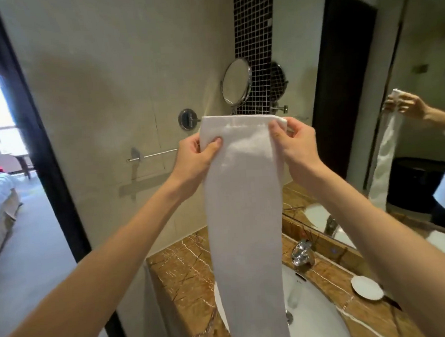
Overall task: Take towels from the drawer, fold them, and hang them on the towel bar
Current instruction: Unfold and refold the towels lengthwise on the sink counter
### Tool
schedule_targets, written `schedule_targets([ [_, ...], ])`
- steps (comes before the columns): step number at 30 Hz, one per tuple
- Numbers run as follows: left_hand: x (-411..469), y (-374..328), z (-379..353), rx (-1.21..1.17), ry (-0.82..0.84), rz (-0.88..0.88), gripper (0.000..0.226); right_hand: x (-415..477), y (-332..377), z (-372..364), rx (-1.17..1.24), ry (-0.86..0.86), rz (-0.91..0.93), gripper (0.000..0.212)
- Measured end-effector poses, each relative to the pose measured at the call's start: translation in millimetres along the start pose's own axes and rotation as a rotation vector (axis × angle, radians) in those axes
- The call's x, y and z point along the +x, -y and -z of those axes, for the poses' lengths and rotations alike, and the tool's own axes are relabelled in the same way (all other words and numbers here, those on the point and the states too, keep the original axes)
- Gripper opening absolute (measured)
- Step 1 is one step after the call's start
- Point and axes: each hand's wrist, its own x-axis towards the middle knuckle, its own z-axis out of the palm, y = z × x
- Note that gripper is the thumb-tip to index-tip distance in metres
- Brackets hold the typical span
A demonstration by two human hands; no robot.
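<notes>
Left hand (197, 156) and right hand (292, 141) each pinch a top corner of the towel (244, 206): soft, light, floppy, best held by its corners. Bar (158, 154) at its nine o'clock, probably running behind it.

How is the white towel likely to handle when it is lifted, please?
Probably floppy: the towel hangs limp below where the left hand and right hand pinch its top corners. Likely light, since pinches alone carry it.

Both arms stretched forward and up, forearms bare. Left hand (192, 154) pinches towel (243, 193) top corner, thumb in front. Right hand (296, 141) pinches the other corner, thumb in front, level with left.
</notes>
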Motion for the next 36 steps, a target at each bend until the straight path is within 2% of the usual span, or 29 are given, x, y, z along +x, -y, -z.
schedule_targets([
  [4,-20.0,-43.1,-9.8,-0.084,0.043,-0.019,0.023,-26.1,50.5,10.7,0.008,-0.040,0.060,0.016],
  [10,-49.3,-95.3,-33.0,-0.196,0.078,-0.037,0.009,-63.8,108.9,31.0,-0.022,-0.090,0.122,0.011],
  [15,-62.8,-108.3,-48.1,-0.196,0.075,-0.026,0.008,-73.2,117.8,40.1,-0.050,-0.133,0.098,0.012],
  [22,-81.7,-42.2,-43.5,-0.109,0.091,0.143,0.010,-79.7,40.7,46.9,-0.138,-0.091,-0.031,0.010],
  [30,-98.4,67.0,-11.1,0.158,-0.020,0.326,0.007,-79.8,-86.1,24.1,-0.194,0.069,-0.274,0.017],
  [36,-97.9,123.7,9.4,0.257,-0.121,0.412,0.009,-68.2,-148.6,-0.4,-0.208,0.165,-0.334,0.011],
])
